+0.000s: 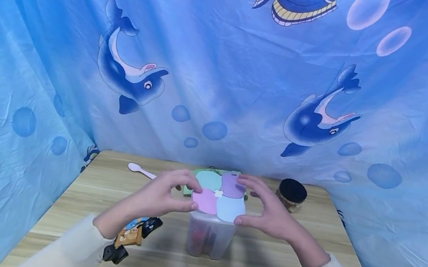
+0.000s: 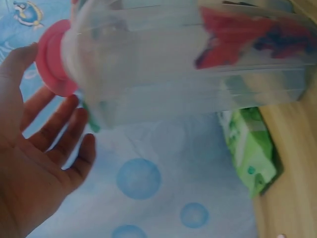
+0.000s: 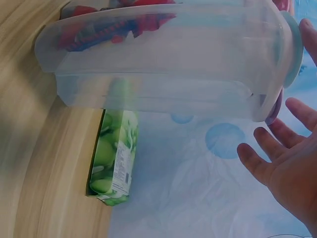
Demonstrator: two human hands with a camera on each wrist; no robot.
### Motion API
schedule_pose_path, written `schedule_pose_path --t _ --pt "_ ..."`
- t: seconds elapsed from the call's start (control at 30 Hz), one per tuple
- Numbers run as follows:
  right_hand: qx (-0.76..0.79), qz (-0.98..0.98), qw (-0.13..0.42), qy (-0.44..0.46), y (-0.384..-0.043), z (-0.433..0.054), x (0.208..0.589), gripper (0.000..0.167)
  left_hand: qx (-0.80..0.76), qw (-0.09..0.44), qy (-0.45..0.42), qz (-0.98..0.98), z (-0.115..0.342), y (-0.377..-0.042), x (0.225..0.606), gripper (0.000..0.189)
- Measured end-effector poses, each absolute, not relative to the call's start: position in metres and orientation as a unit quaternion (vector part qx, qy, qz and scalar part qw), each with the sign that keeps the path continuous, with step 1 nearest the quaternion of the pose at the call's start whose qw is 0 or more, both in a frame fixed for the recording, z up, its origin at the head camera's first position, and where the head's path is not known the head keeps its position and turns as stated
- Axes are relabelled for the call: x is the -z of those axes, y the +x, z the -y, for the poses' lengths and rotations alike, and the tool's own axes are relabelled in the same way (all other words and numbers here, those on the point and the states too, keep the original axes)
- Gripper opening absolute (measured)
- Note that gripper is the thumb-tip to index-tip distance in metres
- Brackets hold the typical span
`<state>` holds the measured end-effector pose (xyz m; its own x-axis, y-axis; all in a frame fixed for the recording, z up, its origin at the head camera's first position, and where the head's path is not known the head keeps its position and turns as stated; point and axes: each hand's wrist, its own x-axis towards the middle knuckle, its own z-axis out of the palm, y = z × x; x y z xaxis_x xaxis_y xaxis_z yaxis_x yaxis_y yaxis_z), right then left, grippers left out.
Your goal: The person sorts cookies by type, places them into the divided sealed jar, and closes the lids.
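Observation:
A tall translucent plastic container (image 1: 210,237) stands on the table, with red and blue wrapped pieces (image 3: 124,29) low inside it. Its top carries petal-shaped lids: a pink lid (image 1: 207,201), a pale blue lid (image 1: 230,209), a purple lid (image 1: 231,186) and a mint lid (image 1: 208,180). My left hand (image 1: 166,190) touches the pink lid's edge with thumb and index finger, the other fingers loose. On the opposite side my right hand (image 1: 271,208) spreads its fingers, thumb at the pale blue lid and index finger at the purple one.
Behind the container lies a green carton (image 3: 114,153). A white spoon (image 1: 142,170) lies at the back left, and small wrapped snacks (image 1: 132,233) sit beside my left forearm. A black-lidded jar (image 1: 291,194) stands at the back right. Printed blue curtains (image 1: 220,84) enclose the table.

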<state>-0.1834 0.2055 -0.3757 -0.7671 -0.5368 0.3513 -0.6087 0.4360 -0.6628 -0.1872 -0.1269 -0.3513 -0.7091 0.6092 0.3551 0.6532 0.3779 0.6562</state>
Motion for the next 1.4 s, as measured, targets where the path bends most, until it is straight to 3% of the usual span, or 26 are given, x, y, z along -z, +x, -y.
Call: schedule_pose_path --t 0.23,0.47,0.77,0.97,1.2,1.4 --pt "-0.419 0.840 0.043 0.343 -0.186 -0.207 0.380 0.087 0.417 0.058 -0.386 0.821 0.131 -0.186 0.368 0.030" --pt "-0.432 0.831 0.042 0.347 -0.185 -0.207 0.381 0.086 0.426 0.046 -0.356 0.830 0.132 -0.184 0.374 0.026" --pt "-0.458 0.816 0.018 0.352 -0.188 -0.207 0.385 0.098 0.436 -0.034 -0.288 0.852 0.117 -0.189 0.375 0.089" --pt "-0.491 0.802 -0.009 0.339 -0.190 -0.208 0.387 0.097 0.502 -0.085 -0.300 0.807 0.122 -0.194 0.378 0.099" --pt "-0.516 0.790 -0.015 0.331 -0.193 -0.208 0.394 0.097 0.498 -0.098 -0.309 0.804 0.123 -0.202 0.384 0.104" --pt "-0.522 0.787 -0.014 0.329 -0.193 -0.207 0.395 0.099 0.518 -0.139 -0.268 0.800 0.120 -0.203 0.385 0.106"
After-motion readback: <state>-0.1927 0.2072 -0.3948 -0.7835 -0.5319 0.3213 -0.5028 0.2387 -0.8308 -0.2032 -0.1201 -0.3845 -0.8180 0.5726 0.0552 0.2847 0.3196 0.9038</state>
